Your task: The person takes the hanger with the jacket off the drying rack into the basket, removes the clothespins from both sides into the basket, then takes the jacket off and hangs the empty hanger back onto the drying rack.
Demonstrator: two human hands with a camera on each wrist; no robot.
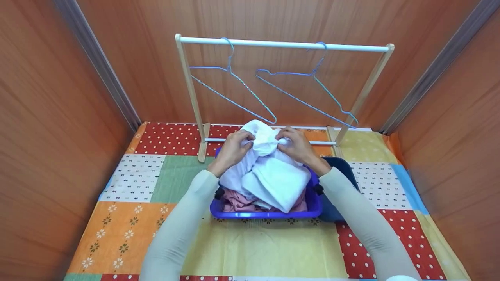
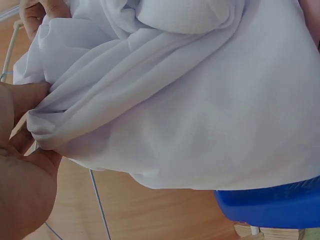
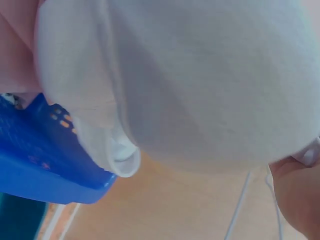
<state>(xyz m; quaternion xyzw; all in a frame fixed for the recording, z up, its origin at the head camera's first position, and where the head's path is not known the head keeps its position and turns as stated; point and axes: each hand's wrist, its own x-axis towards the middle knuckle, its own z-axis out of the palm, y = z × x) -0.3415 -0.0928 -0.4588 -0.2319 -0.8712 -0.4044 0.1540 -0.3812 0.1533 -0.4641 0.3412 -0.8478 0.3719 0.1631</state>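
Note:
A white cloth garment (image 1: pixel 279 181) is bunched above the blue-purple basket (image 1: pixel 265 215), its lower folds lying over the contents. My left hand (image 1: pixel 234 148) pinches the garment's upper left edge between thumb and fingers; the left wrist view shows the gathered fabric (image 2: pixel 150 100) in that grip. On the other side my right hand (image 1: pixel 299 146) pinches the upper right edge. In the right wrist view the garment (image 3: pixel 215 85) fills most of the picture and only part of the right hand (image 3: pixel 297 195) shows. Pink cloth (image 1: pixel 237 201) lies in the basket under the white garment.
Behind the basket stands a rack with a white rail (image 1: pixel 273 43) and wooden posts. Two wire hangers, one left (image 1: pixel 234 102) and one right (image 1: pixel 304 103), hang from it. A dark blue container (image 1: pixel 334 207) sits partly behind the basket's right side. Wood-grain panels (image 1: pixel 43 128) enclose the patchwork cloth.

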